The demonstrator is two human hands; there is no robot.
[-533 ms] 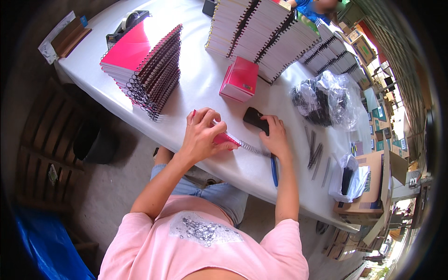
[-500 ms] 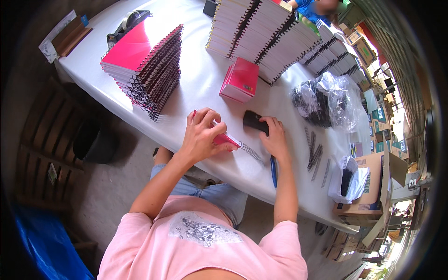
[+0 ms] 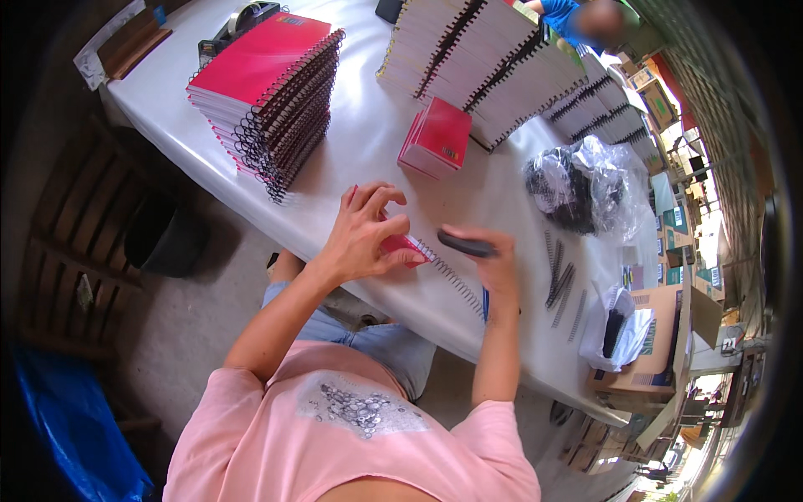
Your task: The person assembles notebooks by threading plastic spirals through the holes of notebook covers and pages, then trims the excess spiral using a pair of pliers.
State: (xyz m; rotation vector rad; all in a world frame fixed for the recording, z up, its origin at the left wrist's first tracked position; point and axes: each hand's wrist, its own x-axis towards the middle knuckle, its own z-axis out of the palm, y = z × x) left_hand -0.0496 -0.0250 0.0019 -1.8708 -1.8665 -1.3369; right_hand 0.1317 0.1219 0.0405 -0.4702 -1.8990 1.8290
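My left hand (image 3: 361, 236) is closed around a small red notebook (image 3: 410, 253) at the table's near edge. A dark spiral coil (image 3: 454, 282) runs out of the notebook's corner toward the right. To the right of it, my right hand (image 3: 499, 272) grips a black, rounded handheld object (image 3: 466, 243), lifted and slightly blurred; its exact kind does not show. Below that hand, part of a blue-handled tool (image 3: 486, 304) shows, mostly hidden by the wrist. Beyond my hands sits a short stack of small red notebooks (image 3: 439, 138).
Spiral-bound red notebooks (image 3: 268, 67) are piled at the left, with a tape dispenser (image 3: 242, 21) behind. Tall rows of bound books (image 3: 468, 58) stand at the back. Loose coils (image 3: 562, 284), a clear plastic bag (image 3: 585, 180) and a cardboard box (image 3: 661, 322) lie right. Another person (image 3: 560, 17) is beyond.
My right hand has picked the black object up off the table and tilted it. The left hand still holds the notebook, and more of the coil shows.
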